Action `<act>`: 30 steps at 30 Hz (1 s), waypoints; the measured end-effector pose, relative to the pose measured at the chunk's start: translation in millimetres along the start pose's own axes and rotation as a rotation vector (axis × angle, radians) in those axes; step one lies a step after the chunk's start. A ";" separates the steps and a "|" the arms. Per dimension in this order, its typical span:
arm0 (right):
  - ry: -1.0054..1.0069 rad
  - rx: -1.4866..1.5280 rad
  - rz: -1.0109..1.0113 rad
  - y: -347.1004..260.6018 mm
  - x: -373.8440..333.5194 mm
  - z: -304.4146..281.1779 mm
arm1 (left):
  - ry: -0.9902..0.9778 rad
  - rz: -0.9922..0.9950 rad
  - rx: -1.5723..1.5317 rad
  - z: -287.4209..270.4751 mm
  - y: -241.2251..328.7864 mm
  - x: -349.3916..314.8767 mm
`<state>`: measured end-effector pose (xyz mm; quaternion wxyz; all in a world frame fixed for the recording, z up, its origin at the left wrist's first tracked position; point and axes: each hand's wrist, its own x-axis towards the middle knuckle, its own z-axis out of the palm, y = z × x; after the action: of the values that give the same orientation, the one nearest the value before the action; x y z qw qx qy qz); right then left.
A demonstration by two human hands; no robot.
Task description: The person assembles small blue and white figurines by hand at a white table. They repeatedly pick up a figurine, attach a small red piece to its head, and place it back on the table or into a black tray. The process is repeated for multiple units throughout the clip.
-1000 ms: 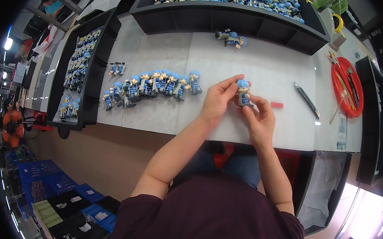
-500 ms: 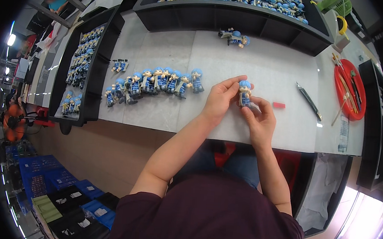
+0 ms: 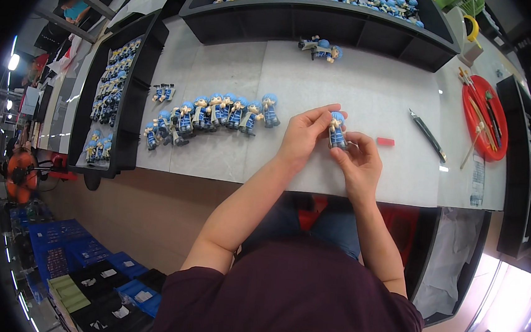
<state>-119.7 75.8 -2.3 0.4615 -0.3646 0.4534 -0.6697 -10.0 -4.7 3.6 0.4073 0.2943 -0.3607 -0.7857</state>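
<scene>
A small blue-haired figurine in a blue outfit stands upright between my two hands, above the white tabletop. My left hand grips it at the head and side with thumb and fingers. From the other side, my right hand closes on its lower part with the thumb near its feet. To the left, a row of similar figurines lies on the table, several of them overlapping. Another couple of figurines lie on their sides farther back. A small red block rests just right of my right hand.
A large black bin full of figurines stands at the back. On the left is a black tray with figurines in rows. To the right lie a craft knife and a red dish holding brushes. A person sits far left.
The figurine has turned slightly between my fingers. Both hands remain in nearly the same place, and the whole view has shifted a little.
</scene>
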 end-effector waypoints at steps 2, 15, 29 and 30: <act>-0.005 0.009 -0.001 0.0 0.2 -0.1 | -0.002 0.002 -0.006 -0.9 -0.5 0.6; -0.001 0.027 -0.001 -3.6 -0.5 0.5 | 0.015 -0.007 -0.050 -2.1 -1.3 0.7; 0.017 0.042 -0.035 -2.3 0.3 -3.0 | 0.036 -0.023 -0.023 5.6 7.6 -4.1; 0.022 0.048 -0.026 -3.5 0.1 -3.1 | -0.001 -0.006 -0.045 3.9 7.3 -4.4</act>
<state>-123.5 77.2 0.1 0.4561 -0.3518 0.4375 -0.6905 -7.6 -2.6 12.4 0.4112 0.2856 -0.3421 -0.7952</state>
